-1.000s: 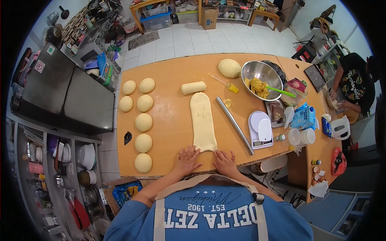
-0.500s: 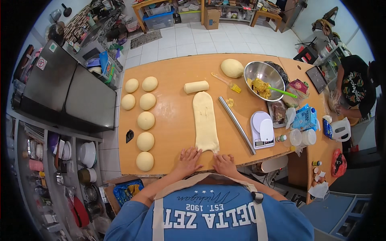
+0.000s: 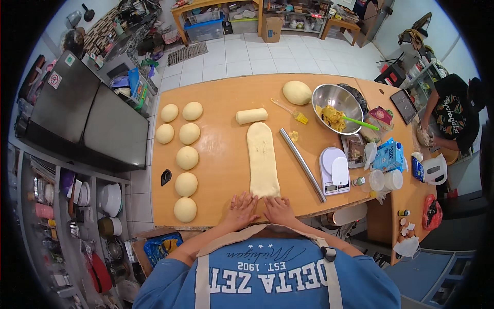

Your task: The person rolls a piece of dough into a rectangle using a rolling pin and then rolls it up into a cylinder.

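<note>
A long flattened strip of pale dough [image 3: 263, 159] lies on the table, running away from me, with its near edge close to the table's front. At that edge's left corner is my left hand [image 3: 241, 210], palm down with fingers outstretched, the fingertips touching dough. My right hand [image 3: 278, 210] lies the same way on the right part of the edge, fingers extended. Neither hand lifts anything. Just beyond the strip's far end sits a rolled dough log [image 3: 251, 116]. To the right, a metal rolling rod [image 3: 302, 165] rests at a slant.
Several dough balls [image 3: 187, 157] line the table's left side. A larger dough ball [image 3: 297, 93], a pastry brush [image 3: 299, 118], a steel bowl [image 3: 337, 105] with yellow filling, a white scale [image 3: 335, 170] and a blue carton [image 3: 388, 156] stand right. Another person [image 3: 453, 113] works far right.
My right hand has shifted left along the near edge, closer to my left hand. The pulled-out right corner of the dough is less visible. The whole view has tilted slightly.
</note>
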Demonstrator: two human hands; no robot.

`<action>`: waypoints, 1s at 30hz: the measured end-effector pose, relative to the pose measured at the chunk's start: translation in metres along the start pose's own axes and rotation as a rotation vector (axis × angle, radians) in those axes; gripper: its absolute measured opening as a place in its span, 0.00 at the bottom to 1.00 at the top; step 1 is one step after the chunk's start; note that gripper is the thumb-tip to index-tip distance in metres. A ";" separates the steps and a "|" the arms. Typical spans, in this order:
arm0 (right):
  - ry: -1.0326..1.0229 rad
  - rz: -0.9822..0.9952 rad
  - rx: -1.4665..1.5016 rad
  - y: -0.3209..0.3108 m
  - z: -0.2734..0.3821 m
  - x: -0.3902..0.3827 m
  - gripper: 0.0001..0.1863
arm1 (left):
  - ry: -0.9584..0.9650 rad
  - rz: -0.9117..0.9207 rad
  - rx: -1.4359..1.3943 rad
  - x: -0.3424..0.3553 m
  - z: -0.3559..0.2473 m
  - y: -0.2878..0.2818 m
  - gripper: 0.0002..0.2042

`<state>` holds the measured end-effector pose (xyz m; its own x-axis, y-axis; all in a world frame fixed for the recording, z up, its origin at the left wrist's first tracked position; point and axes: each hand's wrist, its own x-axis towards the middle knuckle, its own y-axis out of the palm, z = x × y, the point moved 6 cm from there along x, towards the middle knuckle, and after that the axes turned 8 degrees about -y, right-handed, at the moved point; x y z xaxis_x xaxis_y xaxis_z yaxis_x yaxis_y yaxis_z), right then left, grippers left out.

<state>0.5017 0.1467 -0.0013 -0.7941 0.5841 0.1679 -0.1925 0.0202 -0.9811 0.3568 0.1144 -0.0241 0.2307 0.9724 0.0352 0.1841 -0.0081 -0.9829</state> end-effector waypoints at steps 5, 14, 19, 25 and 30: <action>-0.079 0.085 -0.066 0.021 0.006 -0.007 0.28 | 0.023 0.001 -0.049 -0.003 -0.001 0.005 0.38; -0.090 0.039 -0.041 0.013 0.008 0.003 0.30 | 0.041 0.039 0.009 -0.006 -0.002 0.009 0.39; -0.105 0.137 -0.027 0.032 0.010 -0.007 0.29 | 0.055 0.003 0.017 -0.009 -0.002 0.013 0.40; -0.083 0.040 0.035 0.018 0.008 -0.001 0.28 | 0.086 -0.037 0.163 -0.012 -0.005 0.005 0.38; -0.179 0.042 -0.023 0.021 0.012 -0.004 0.24 | 0.144 0.025 0.068 -0.016 -0.005 0.003 0.35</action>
<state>0.4936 0.1349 -0.0213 -0.8917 0.4307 0.1391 -0.1453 0.0187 -0.9892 0.3586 0.0978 -0.0263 0.3703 0.9284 0.0317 0.1124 -0.0109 -0.9936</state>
